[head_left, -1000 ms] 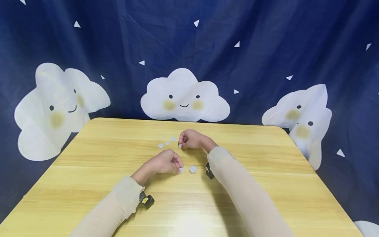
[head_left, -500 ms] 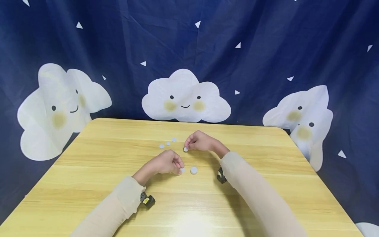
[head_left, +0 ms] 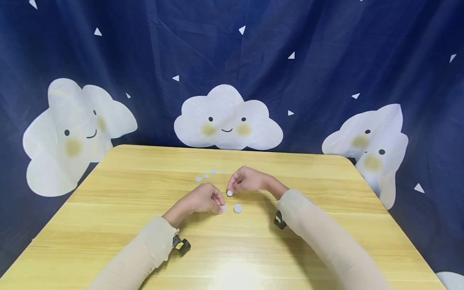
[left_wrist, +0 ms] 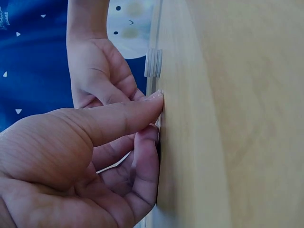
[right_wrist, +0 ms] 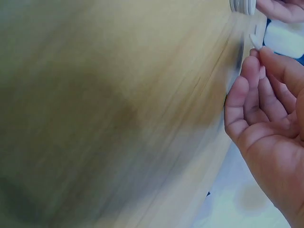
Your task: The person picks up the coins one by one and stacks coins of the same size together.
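My right hand [head_left: 248,179] pinches a small silver-white coin [head_left: 230,193] between thumb and fingertips, just behind a short stack of coins [head_left: 237,208]. In the right wrist view the pinched coin [right_wrist: 255,42] is tilted nearly edge-on, close to that stack [right_wrist: 243,6]. My left hand [head_left: 203,198] is low on the table, thumb and index finger gripping the edge of another coin [head_left: 223,208] left of the stack. From the left wrist camera, the coin stack [left_wrist: 153,62] shows several thin layers, while the fingers of the left hand [left_wrist: 109,142] mostly hide their coin.
Three loose coins lie flat farther back: one on the left [head_left: 198,179], a smaller one [head_left: 206,176] and one on the right [head_left: 213,171]. The wooden table [head_left: 145,169] runs back to a dark blue curtain [head_left: 152,48] printed with clouds.
My right hand has drawn its coin back from near the loose coins, rightward and then toward the stack. The left hand has stayed in place with its coin.
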{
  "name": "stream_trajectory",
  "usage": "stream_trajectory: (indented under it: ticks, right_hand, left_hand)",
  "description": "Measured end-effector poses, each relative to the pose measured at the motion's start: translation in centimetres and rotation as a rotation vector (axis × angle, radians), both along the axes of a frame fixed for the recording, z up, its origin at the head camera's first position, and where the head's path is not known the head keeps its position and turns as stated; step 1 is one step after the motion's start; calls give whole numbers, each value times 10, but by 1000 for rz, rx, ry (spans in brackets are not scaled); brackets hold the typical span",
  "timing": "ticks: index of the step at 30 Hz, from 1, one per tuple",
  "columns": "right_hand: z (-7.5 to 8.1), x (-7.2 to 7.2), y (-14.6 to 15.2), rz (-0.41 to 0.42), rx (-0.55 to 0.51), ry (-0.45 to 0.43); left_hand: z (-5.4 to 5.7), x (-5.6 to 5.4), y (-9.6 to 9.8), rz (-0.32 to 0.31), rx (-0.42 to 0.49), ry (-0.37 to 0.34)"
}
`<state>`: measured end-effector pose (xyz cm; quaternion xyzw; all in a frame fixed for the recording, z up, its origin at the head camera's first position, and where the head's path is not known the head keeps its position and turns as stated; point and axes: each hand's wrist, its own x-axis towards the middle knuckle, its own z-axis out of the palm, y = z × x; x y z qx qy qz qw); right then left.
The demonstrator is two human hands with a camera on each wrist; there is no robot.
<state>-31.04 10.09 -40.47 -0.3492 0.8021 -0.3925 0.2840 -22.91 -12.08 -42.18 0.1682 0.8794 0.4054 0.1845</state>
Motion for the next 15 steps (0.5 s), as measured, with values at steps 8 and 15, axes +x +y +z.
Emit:
stream_trajectory:
  ticks: [8,15]
  right_hand:
    - [2,7,-6,50,38,-48]
    - [5,13,-13,72,57,-84]
  left_hand:
    - [1,1,0,13,-19,16]
    - [1,3,0,2,-11,34]
